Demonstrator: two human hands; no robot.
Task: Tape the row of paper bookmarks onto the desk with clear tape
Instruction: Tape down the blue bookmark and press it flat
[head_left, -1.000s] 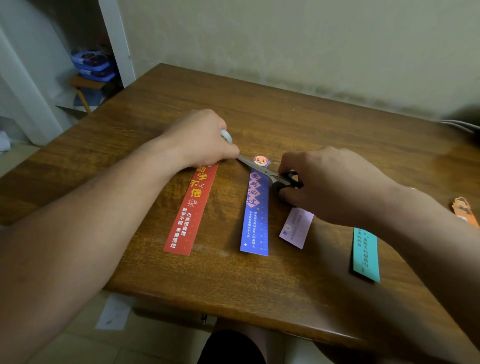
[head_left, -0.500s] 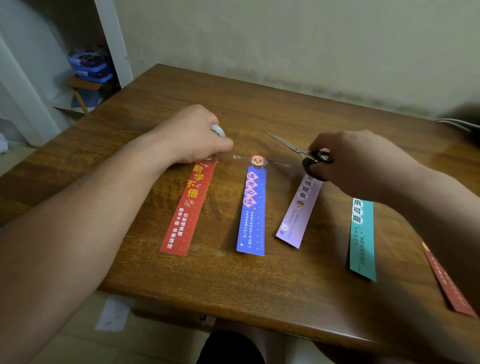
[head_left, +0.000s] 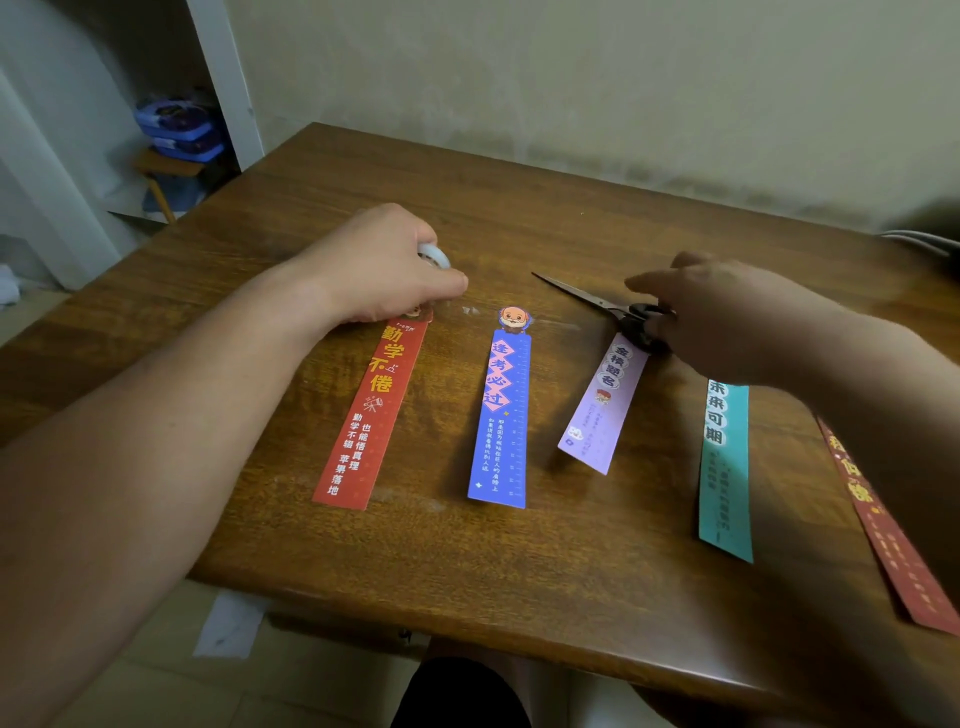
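Five paper bookmarks lie in a row across wooden desk (head_left: 519, 566), long edges running toward viewer; L to R: red bookmark (head_left: 366, 415), blue bookmark (head_left: 501, 421), lilac bookmark (head_left: 602, 405), teal bookmark (head_left: 724, 467), dark-red bookmark (head_left: 896, 551). Red, blue & teal sit roughly parallel; lilac is tilted, top end leaning R; dark-red slants outward near desk's R edge, upper part hidden by R forearm.

L hand (head_left: 382, 270): fingers curled round tape roll (head_left: 435, 255) (whitish ring, showing past the knuckles); thumb tip down at top end of red bookmark, hiding most of that end. Small glinting scrap of clear tape (head_left: 470, 310) on desk between tops of red & blue; faint shiny streak also runs R from blue's cartoon-head top; whether tape covers that top, cannot tell.

R hand (head_left: 727, 322): fingers curled into black handles of scissors (head_left: 597, 304); index finger stretched out to L above them; blades together, pointing up-L, tip well apart from L hand. Handles sit at top end of lilac bookmark, touching or just over it; cannot tell which. R wrist covers top of teal bookmark.

Bkgd: plain wall (head_left: 571, 78) behind desk; white door frame (head_left: 223, 83) upper L, w/ blue boxes (head_left: 179, 130) stacked on small stool (head_left: 161, 176) beyond; cable (head_left: 919, 240) at far R; sheet of paper (head_left: 228, 623) on floor below desk's near edge.
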